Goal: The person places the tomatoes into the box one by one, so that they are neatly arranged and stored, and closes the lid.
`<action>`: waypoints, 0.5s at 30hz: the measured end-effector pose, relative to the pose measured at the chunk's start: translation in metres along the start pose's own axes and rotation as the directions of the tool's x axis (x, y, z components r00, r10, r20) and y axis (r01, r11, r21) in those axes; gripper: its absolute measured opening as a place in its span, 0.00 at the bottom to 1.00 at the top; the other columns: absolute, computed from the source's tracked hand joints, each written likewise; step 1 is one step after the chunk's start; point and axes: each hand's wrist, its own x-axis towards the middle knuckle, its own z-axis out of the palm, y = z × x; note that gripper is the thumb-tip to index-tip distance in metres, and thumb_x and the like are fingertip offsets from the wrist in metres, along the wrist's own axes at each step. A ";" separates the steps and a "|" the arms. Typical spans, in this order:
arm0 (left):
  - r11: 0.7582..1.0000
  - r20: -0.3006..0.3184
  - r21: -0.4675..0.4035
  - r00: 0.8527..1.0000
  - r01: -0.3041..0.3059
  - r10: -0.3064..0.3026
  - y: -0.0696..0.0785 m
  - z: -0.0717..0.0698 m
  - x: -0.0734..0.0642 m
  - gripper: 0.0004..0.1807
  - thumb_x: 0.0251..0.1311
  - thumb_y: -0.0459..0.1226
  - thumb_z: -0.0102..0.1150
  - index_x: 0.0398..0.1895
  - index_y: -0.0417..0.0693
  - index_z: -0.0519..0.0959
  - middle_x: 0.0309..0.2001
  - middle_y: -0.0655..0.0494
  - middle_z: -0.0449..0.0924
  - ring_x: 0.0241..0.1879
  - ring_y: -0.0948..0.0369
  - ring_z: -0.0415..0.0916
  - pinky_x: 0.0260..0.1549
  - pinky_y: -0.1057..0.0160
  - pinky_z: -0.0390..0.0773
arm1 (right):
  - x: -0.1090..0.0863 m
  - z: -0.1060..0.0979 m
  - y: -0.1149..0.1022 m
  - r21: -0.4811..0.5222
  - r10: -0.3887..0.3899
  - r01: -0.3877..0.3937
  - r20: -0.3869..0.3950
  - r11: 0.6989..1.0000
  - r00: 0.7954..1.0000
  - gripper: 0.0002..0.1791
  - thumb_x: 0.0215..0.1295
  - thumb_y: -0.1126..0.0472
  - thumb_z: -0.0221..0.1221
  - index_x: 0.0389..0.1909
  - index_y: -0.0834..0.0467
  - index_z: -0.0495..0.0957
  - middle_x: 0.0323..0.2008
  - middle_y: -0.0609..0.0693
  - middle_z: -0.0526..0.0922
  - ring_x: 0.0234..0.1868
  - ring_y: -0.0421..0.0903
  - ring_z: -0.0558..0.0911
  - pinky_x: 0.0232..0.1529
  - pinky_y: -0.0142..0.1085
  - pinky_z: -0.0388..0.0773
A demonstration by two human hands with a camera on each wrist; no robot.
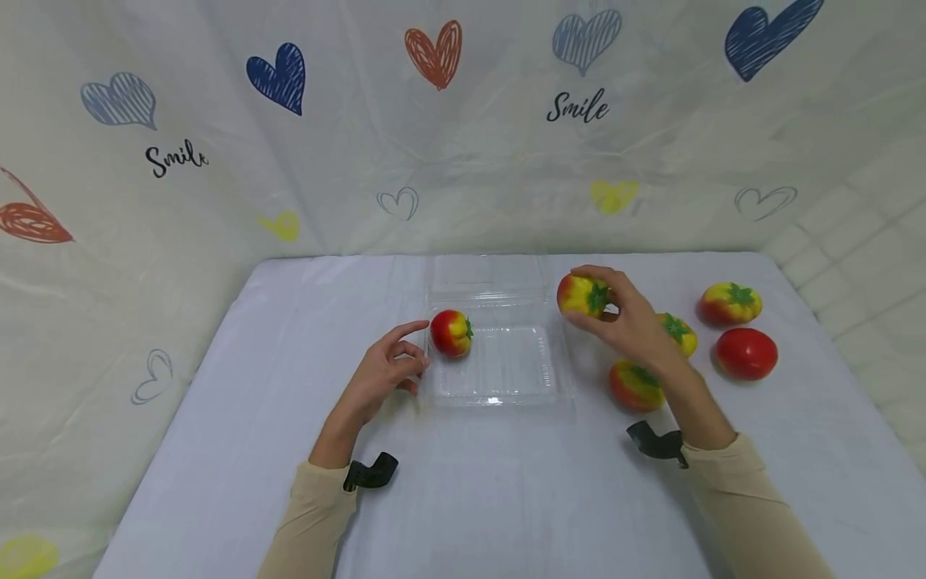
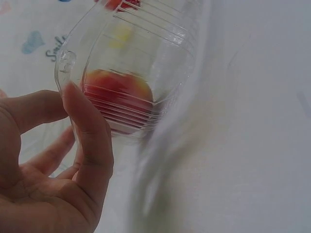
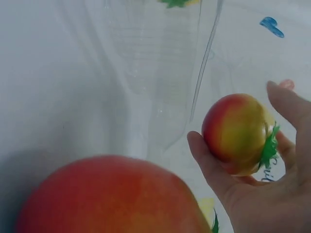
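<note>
My right hand (image 1: 628, 322) grips a red-and-yellow tomato-like fruit (image 1: 575, 294) with a green leafy top, raised by the right edge of a clear plastic container (image 1: 506, 399). Thumb and fingers sit on opposite sides of the fruit (image 3: 235, 133) in the right wrist view. A similar fruit (image 1: 450, 334) lies inside the container at its left end, its green top facing right. At that end my left hand (image 1: 383, 371) pinches the container's rim between thumb and finger, as the left wrist view shows with the rim (image 2: 60, 73). The container's lid (image 1: 488, 277) is folded back behind it.
On the right of the white-covered table (image 1: 492, 490) lie more fruits: one red-and-yellow fruit (image 1: 635, 388) and another (image 1: 680, 334) partly behind my right forearm, a third (image 1: 731, 304) farther back, and a red one (image 1: 747, 354). A heart-printed curtain (image 1: 492, 145) hangs behind.
</note>
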 end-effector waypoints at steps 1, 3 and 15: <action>1.000 0.001 -0.001 1.000 -0.001 0.001 0.000 0.000 0.000 0.32 0.69 0.35 0.62 0.75 0.59 0.69 0.41 0.53 0.78 0.36 0.55 0.76 0.29 0.64 0.86 | 0.000 0.001 0.000 0.004 -0.007 0.007 -0.005 1.000 1.000 0.32 0.70 0.52 0.67 0.73 0.41 0.68 0.67 0.52 0.70 0.53 0.48 0.74 0.47 0.19 0.75; 1.000 0.002 -0.003 1.000 -0.004 0.004 0.000 0.000 -0.001 0.32 0.69 0.35 0.62 0.75 0.59 0.69 0.41 0.53 0.78 0.36 0.55 0.76 0.30 0.64 0.86 | 0.001 0.004 -0.001 0.002 -0.029 0.029 -0.013 1.000 0.999 0.30 0.71 0.52 0.66 0.72 0.43 0.70 0.66 0.52 0.72 0.53 0.47 0.74 0.49 0.21 0.74; 1.000 0.007 -0.012 1.000 -0.009 0.009 0.000 0.001 0.000 0.32 0.69 0.34 0.62 0.75 0.59 0.69 0.40 0.53 0.78 0.36 0.56 0.76 0.29 0.63 0.85 | -0.001 0.011 -0.016 -0.001 0.087 -0.087 0.046 0.996 0.995 0.41 0.70 0.42 0.65 0.78 0.47 0.60 0.72 0.56 0.69 0.67 0.61 0.78 0.64 0.52 0.81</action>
